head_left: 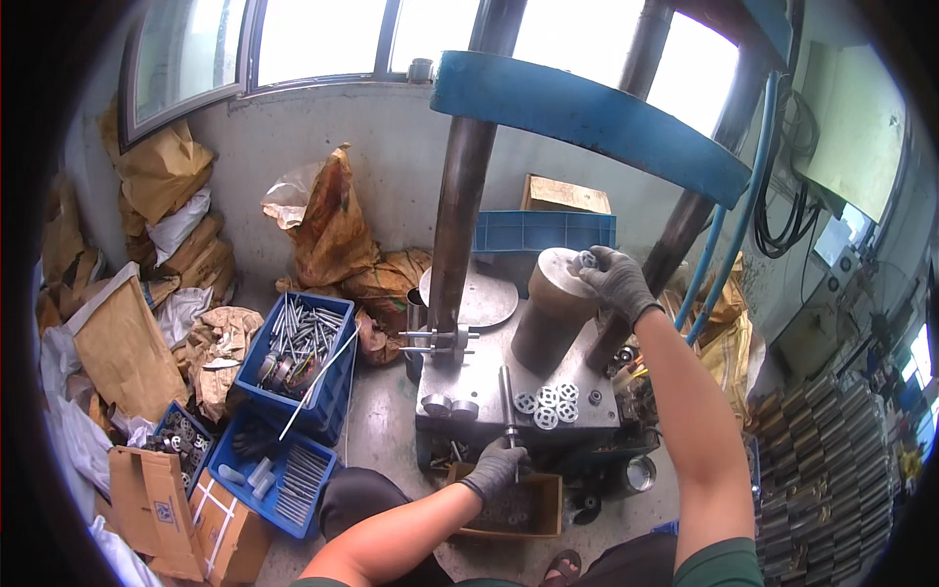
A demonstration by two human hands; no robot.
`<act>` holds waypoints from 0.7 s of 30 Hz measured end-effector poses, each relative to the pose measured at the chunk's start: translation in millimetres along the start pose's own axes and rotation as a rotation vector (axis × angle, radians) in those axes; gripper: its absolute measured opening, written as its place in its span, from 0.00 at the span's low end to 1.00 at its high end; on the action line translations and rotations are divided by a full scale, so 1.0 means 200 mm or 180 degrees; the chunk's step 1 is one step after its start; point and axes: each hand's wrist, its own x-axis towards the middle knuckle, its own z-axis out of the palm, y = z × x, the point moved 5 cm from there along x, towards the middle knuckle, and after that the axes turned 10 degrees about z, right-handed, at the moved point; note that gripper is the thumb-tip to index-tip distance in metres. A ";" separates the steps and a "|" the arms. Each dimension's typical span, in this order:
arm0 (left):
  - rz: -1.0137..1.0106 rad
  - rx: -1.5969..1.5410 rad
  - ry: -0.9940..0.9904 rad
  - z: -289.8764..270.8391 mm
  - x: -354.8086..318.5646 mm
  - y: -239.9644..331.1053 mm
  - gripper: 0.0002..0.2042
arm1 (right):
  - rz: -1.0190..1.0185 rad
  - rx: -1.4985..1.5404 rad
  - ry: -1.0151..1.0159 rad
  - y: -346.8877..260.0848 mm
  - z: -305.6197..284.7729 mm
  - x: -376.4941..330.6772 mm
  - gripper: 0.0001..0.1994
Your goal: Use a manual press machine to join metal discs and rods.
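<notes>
In a grey glove, my left hand (495, 471) is wrapped round the lower part of a metal shaft (507, 396), which stands upright at the front edge of the press bed (489, 364). My right hand (620, 282), also gloved, pinches a small round metal disc with cut-outs (587, 259) beside the top of a thick steel cylinder (553, 318). Several similar slotted discs (546, 418) lie on the bed right of the shaft. Two short metal rings (450, 407) sit to its left. Behind them is a metal fixture with thin rods (445, 341).
The press's dark columns (464, 196) and blue crossbeam (587, 112) rise over the bed. Blue crates of metal shafts (303, 342) and pins (279, 494) stand left. A cardboard box (543, 509) sits below my left hand. Stacked metal bars (822, 470) line the right.
</notes>
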 end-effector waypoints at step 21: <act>0.0874 0.0815 -0.0281 -0.09 0.05 0.09 0.23 | -0.1450 -0.1546 -0.0074 -0.04 -0.43 -0.81 0.15</act>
